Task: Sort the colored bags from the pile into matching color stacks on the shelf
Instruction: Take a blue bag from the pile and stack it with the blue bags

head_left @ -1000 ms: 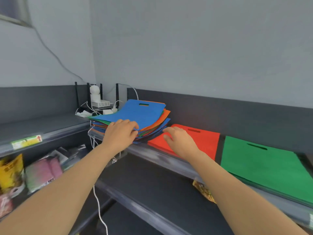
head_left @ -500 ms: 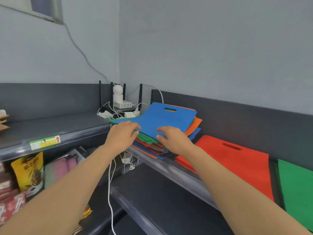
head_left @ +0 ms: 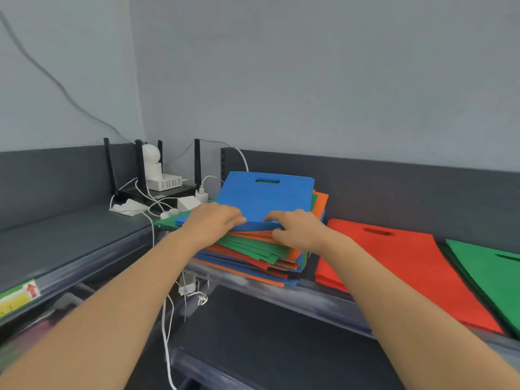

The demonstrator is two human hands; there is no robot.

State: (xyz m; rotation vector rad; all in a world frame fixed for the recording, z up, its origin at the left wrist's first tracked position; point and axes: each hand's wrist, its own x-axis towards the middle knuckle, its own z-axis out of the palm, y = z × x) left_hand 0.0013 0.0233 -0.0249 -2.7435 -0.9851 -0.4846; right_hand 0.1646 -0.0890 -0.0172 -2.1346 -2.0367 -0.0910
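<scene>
— Why hold the blue bag [head_left: 267, 198] by its edge?
— It tops the pile [head_left: 253, 254]. The left hand [head_left: 209, 223] and right hand [head_left: 298, 229] curl their fingers over its near edge, pinching it, probably to peel off just one. The red stack [head_left: 394, 263], then the green stack [head_left: 492, 268], lie right of the right fingers.

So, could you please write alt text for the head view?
Left hand and right hand pinch the edge of the blue fabric bag atop a multicoloured pile on a dark shelf; red stack and green stack lie beside it.
</scene>
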